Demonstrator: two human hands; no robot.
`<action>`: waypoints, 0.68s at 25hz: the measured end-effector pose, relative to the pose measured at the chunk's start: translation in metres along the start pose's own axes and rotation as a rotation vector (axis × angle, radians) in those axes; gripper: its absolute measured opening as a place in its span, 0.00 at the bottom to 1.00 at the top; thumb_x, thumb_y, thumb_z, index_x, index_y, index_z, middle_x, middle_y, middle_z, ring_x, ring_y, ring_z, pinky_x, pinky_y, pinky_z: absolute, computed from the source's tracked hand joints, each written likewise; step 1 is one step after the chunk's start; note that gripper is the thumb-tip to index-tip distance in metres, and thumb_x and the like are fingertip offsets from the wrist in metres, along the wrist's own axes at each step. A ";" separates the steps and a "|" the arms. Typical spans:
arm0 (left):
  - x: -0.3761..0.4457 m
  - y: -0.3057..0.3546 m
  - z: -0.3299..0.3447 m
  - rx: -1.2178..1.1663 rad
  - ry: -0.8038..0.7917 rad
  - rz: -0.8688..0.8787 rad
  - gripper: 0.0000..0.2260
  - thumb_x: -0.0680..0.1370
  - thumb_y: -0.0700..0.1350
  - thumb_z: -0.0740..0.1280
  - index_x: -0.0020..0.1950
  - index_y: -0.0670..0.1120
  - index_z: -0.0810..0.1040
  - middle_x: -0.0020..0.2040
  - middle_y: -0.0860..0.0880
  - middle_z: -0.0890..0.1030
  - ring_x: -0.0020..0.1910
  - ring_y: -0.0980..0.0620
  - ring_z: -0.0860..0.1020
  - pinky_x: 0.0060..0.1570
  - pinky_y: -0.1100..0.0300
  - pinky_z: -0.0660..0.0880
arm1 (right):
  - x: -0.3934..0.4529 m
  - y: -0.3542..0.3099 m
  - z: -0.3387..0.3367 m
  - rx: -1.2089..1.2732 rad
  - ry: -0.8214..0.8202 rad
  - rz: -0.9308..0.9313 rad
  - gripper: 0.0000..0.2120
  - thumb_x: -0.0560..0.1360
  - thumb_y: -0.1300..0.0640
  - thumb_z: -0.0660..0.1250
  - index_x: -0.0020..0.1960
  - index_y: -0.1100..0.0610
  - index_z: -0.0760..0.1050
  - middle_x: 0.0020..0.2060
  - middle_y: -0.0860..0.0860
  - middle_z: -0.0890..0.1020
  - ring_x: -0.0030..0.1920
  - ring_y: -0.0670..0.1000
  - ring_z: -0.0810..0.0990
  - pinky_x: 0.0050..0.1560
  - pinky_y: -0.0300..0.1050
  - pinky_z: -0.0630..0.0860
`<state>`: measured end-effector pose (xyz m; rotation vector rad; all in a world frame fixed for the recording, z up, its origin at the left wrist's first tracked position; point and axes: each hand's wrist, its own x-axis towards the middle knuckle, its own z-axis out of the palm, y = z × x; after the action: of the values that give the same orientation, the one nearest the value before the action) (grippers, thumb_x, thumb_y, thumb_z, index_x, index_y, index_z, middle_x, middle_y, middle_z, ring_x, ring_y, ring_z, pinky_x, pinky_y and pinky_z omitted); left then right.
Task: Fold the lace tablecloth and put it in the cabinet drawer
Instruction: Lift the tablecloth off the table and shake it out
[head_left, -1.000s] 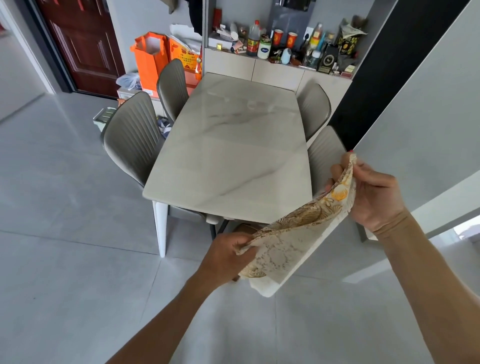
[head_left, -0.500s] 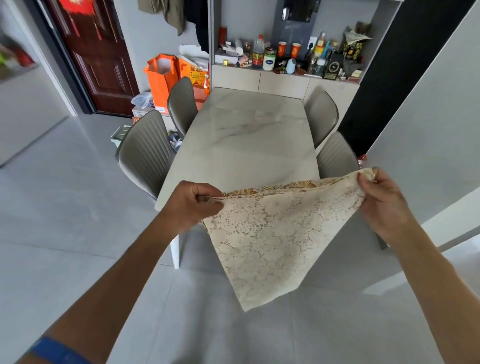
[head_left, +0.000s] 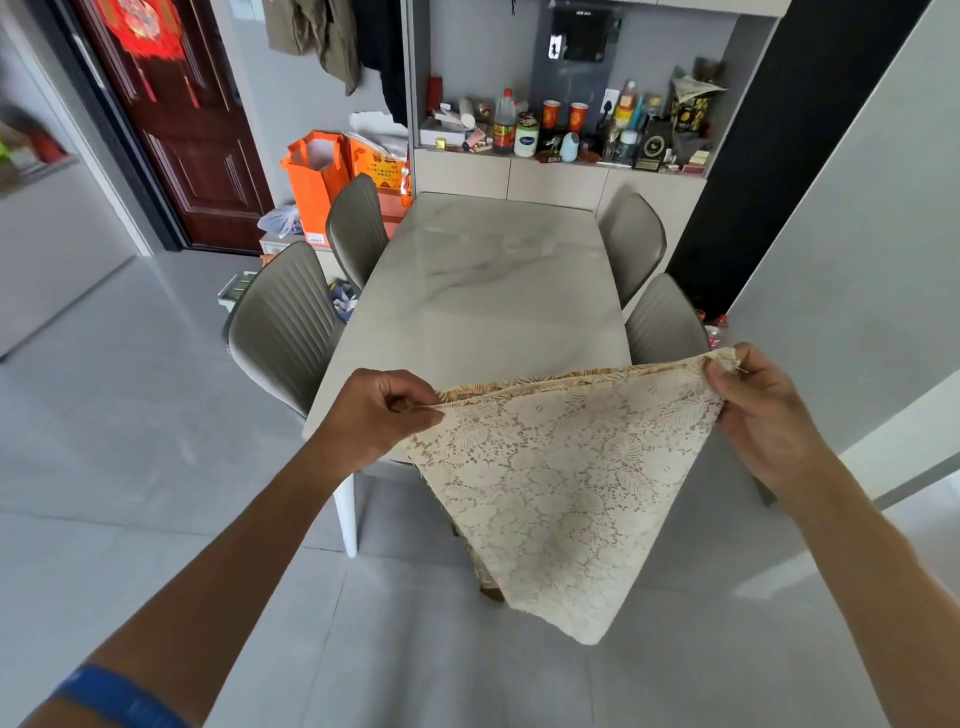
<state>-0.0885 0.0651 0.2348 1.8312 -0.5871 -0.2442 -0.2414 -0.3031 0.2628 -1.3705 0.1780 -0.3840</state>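
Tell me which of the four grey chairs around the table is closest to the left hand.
The near chair on the table's left side, ribbed back showing. It stands just beyond the left hand; the other three are farther back or across the table.

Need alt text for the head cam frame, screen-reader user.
Two bare hands hold a folded cream lace tablecloth stretched in the air, the left hand and right hand each pinching a top corner, so it hangs to a point. Behind it stands a marble dining table with four grey chairs.
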 end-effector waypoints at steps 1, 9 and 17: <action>0.003 0.002 0.000 0.009 0.012 0.013 0.09 0.69 0.35 0.77 0.39 0.49 0.85 0.39 0.48 0.85 0.38 0.55 0.81 0.43 0.63 0.78 | 0.000 -0.001 -0.001 -0.002 0.014 -0.011 0.07 0.73 0.61 0.67 0.39 0.51 0.77 0.37 0.49 0.85 0.39 0.48 0.84 0.41 0.42 0.82; 0.027 0.025 -0.023 0.236 -0.049 0.148 0.10 0.73 0.38 0.74 0.40 0.53 0.82 0.38 0.56 0.84 0.36 0.62 0.79 0.38 0.72 0.73 | 0.004 0.002 0.000 -0.094 0.110 -0.056 0.08 0.72 0.58 0.71 0.36 0.50 0.75 0.38 0.50 0.86 0.39 0.49 0.84 0.41 0.40 0.82; 0.037 0.019 -0.032 0.314 0.017 -0.004 0.08 0.74 0.41 0.73 0.39 0.54 0.83 0.30 0.59 0.82 0.29 0.65 0.77 0.31 0.73 0.71 | 0.007 -0.003 0.013 -0.186 0.104 -0.114 0.12 0.65 0.47 0.77 0.35 0.50 0.75 0.37 0.51 0.85 0.40 0.54 0.83 0.40 0.48 0.81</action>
<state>-0.0478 0.0685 0.2683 2.1350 -0.6371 -0.1438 -0.2314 -0.2943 0.2687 -1.5490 0.2265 -0.5460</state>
